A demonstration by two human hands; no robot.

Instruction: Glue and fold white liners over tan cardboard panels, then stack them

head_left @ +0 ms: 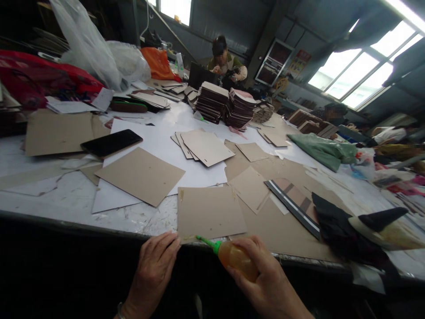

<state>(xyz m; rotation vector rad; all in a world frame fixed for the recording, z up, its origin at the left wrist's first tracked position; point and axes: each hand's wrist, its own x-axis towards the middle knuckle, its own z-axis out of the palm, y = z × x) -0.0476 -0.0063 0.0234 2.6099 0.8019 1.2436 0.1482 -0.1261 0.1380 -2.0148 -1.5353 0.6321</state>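
My right hand (268, 279) is wrapped round a small amber glue bottle (236, 260) with a green nozzle; the nozzle tip touches the near edge of a square brown cardboard sheet (210, 212) at the table's front edge. My left hand (156, 265) rests at the table edge, fingers curled together, fingertips touching the sheet's near left corner. It holds nothing I can see.
More cardboard sheets (141, 175) and white paper cover the table (76, 195). A black phone (111, 142) lies at left. Stacks of dark pieces (212, 102) stand farther back, with a seated person (226, 62) behind. Black cloth and a striped strip (292, 206) lie at right.
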